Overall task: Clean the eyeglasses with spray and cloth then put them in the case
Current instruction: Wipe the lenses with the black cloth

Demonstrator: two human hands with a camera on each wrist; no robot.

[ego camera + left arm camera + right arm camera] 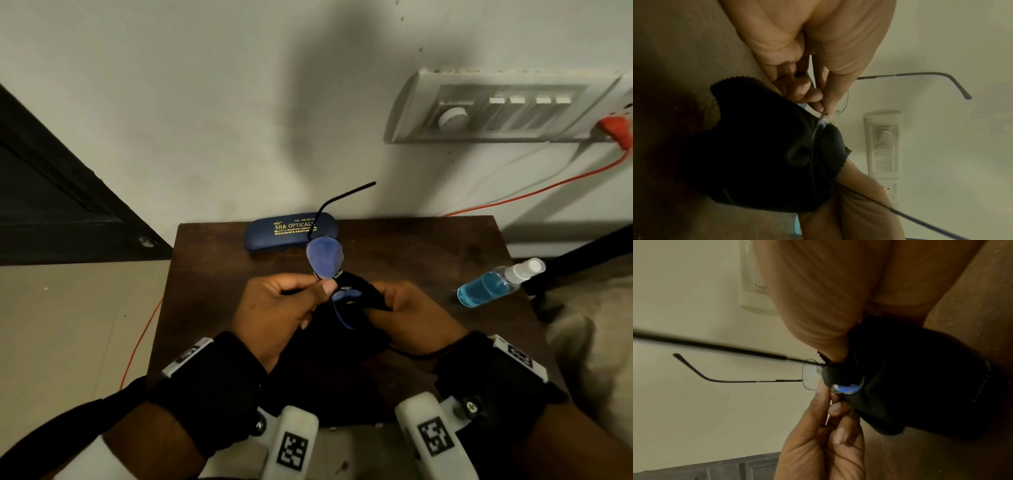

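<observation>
Brown table (445, 246): navy case (291, 233) lettered "SHA OPTICALS", closed

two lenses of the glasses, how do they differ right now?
The far lens is bare and clear of the cloth; the near lens is wrapped in it by the right hand. The left hand pinches the frame between them. Both show a blue tint.

Pale plaster wall (205, 102), scuffed, carrying a white switch panel (496, 109) with an orange plug and cable (513, 197). Dark wooden table (428, 246) stands against it. Beige floor tiles (68, 325); dark door (51, 192) at left.
</observation>
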